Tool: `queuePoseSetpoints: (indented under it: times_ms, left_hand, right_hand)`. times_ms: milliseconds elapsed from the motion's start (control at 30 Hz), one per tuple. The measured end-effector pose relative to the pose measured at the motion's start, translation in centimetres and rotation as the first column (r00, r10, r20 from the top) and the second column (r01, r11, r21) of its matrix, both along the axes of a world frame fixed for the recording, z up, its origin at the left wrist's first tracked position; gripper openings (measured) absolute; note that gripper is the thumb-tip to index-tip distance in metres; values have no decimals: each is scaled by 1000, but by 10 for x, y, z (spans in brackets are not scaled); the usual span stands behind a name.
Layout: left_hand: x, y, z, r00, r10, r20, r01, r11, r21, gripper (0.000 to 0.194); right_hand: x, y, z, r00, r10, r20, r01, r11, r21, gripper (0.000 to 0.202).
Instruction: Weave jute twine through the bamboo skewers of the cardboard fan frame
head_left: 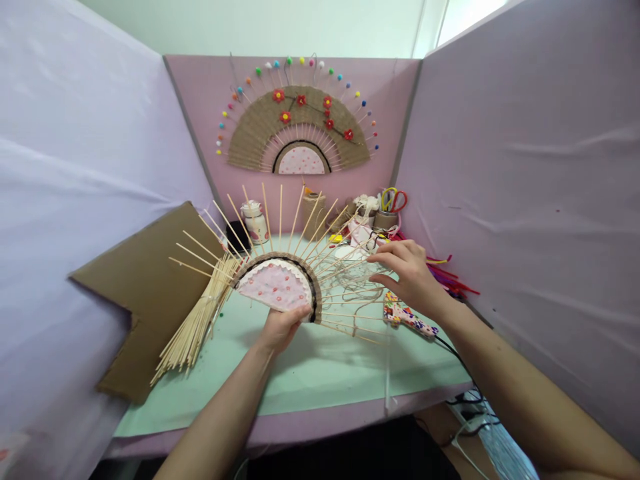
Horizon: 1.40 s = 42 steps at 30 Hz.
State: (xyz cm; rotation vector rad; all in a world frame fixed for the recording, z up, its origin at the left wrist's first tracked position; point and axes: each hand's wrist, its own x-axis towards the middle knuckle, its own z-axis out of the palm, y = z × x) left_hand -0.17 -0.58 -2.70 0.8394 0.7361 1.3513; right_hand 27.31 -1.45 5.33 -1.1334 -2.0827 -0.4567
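Observation:
My left hand (286,328) is closed on the lower edge of a half-round fan frame (276,285), holding it up over the table. Its centre is pink patterned cloth with a scalloped white trim, edged by a black and brown band. Thin wooden sticks (281,220) fan out from that band. At the tips of the right-hand sticks is my right hand (407,275), its fingers stretched out and thumb apart. Loose twine (355,283) tangles among and behind those sticks; whether my fingers touch any of it I cannot tell.
A bundle of sticks (193,327) and brown cardboard (150,287) lie left. A flower-patterned glue gun (410,319) with a black cord is at right. Behind stand a lidded jar (255,221), a twine roll (314,217) and scissors (394,200). A finished-looking fan (300,110) hangs on the back panel.

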Motion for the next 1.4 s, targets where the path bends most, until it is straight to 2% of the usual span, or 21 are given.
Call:
queuePoseSetpoints:
  times_ms: [167,533,1400]
  left_hand:
    - [-1,1,-2,1000,-2,-6,2,1000,3,83]
    - [-2,0,-2,1000,-21,12,21,1000,-2,69]
    - [-1,0,-1,999,-35,5,35,999,35,88]
  right_hand:
    - [0,-1,-1,1000,2,5,-2,1000,14,23]
    - [1,-4,-2,1000,-16,7,16,1000,7,24]
    - [1,-10,-1,1000,7,18,-8,997,72,20]
